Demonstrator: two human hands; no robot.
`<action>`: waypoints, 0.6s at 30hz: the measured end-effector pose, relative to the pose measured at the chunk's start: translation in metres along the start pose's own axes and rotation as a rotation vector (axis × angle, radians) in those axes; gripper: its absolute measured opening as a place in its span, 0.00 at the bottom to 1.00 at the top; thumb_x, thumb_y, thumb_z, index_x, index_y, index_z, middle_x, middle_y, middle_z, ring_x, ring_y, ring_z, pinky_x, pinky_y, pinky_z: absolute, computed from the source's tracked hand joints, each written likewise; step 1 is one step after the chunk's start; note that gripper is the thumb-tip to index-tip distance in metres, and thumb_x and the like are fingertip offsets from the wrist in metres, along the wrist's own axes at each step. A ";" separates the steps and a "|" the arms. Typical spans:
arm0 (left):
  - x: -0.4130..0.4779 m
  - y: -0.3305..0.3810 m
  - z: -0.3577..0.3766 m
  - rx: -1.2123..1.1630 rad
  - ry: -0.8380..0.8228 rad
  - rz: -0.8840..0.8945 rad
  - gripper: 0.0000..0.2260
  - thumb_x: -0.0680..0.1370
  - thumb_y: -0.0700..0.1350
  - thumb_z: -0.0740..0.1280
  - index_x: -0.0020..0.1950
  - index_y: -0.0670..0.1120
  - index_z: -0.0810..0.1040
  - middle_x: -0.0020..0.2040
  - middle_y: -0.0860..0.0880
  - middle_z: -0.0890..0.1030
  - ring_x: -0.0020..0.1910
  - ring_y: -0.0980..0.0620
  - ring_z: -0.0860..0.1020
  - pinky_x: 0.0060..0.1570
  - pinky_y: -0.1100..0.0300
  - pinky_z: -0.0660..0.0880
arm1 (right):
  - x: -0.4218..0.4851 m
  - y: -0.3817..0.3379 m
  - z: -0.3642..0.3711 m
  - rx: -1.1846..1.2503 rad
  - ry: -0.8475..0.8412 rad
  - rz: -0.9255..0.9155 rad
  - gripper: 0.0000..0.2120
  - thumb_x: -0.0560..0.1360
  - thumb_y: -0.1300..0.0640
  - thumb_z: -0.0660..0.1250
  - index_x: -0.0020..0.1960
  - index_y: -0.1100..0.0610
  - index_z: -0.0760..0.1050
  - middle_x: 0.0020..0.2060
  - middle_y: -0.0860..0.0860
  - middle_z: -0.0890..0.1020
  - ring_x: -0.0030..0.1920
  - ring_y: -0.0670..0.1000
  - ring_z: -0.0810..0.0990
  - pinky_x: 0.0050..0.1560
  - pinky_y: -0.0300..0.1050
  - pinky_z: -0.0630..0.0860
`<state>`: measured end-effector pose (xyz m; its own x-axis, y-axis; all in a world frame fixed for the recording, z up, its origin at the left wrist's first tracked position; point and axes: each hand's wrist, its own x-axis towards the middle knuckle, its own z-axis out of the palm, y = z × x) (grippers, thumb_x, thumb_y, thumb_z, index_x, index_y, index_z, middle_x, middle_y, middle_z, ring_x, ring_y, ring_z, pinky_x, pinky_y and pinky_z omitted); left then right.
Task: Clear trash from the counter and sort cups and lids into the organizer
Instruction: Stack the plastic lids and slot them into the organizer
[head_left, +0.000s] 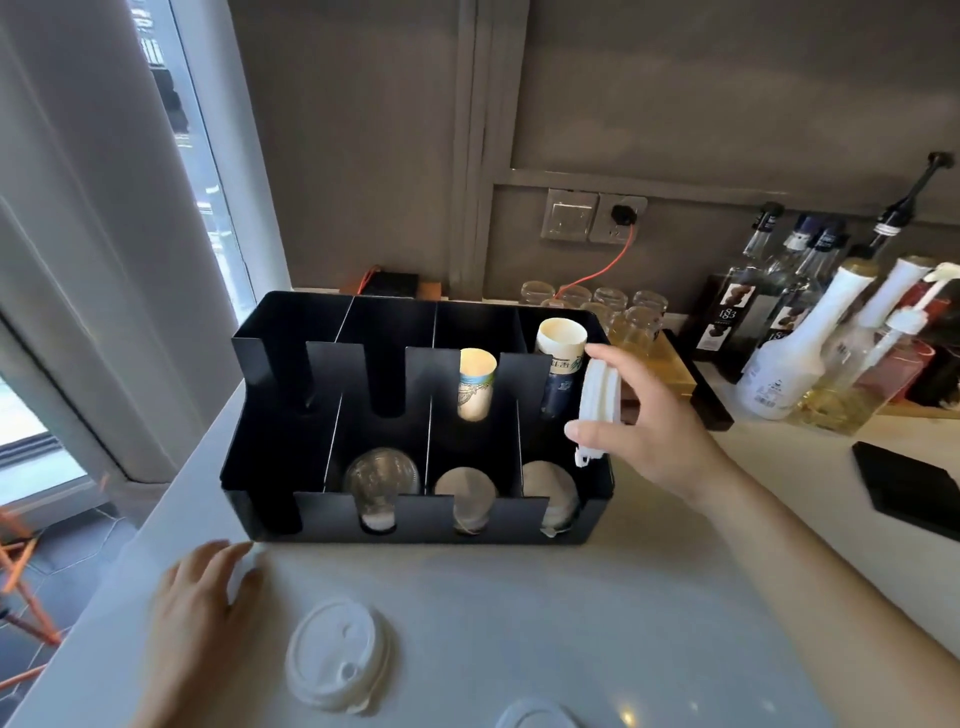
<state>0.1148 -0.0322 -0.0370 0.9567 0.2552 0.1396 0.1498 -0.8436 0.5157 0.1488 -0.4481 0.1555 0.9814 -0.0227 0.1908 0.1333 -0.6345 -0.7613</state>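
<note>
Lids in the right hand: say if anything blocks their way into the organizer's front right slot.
Nothing visible does. The right hand holds the lids on edge above the open-topped front right slot of the organizer, with stored lids inside.

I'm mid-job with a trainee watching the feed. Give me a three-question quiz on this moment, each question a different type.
1. Multiple choice: what does the right hand pinch over the black metal organizer?
A) a paper cup
B) a stack of white plastic lids
C) a glass bottle
2. True or false: the left hand grips the round white plastic lid lying on the pale counter.
3. Fill in: the organizer's back row holds ___ printed paper cups.

Key: 1 B; 2 false, it rests flat on the counter beside that lid; 3 two.
</note>
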 end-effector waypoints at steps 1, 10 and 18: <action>0.000 -0.002 0.001 0.032 -0.006 0.009 0.27 0.71 0.60 0.56 0.59 0.45 0.83 0.60 0.40 0.80 0.59 0.33 0.74 0.60 0.39 0.67 | 0.010 0.000 -0.002 -0.108 -0.018 -0.010 0.40 0.64 0.45 0.79 0.72 0.40 0.65 0.68 0.43 0.71 0.66 0.45 0.70 0.63 0.43 0.67; -0.003 -0.012 0.005 0.102 0.035 0.120 0.16 0.71 0.57 0.56 0.51 0.58 0.80 0.58 0.50 0.78 0.56 0.43 0.73 0.56 0.56 0.59 | 0.050 -0.006 0.015 -0.864 -0.441 -0.134 0.44 0.58 0.43 0.73 0.71 0.44 0.63 0.63 0.46 0.69 0.60 0.52 0.68 0.54 0.50 0.74; -0.001 -0.015 0.008 0.139 0.034 0.129 0.11 0.72 0.57 0.57 0.49 0.62 0.76 0.57 0.53 0.77 0.55 0.45 0.72 0.56 0.53 0.62 | 0.057 -0.002 0.031 -0.992 -0.545 -0.139 0.42 0.58 0.40 0.75 0.69 0.46 0.64 0.56 0.50 0.71 0.58 0.54 0.70 0.51 0.51 0.76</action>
<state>0.1139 -0.0238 -0.0512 0.9616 0.1548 0.2268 0.0618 -0.9268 0.3703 0.2090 -0.4238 0.1486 0.9283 0.2805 -0.2439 0.3154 -0.9416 0.1175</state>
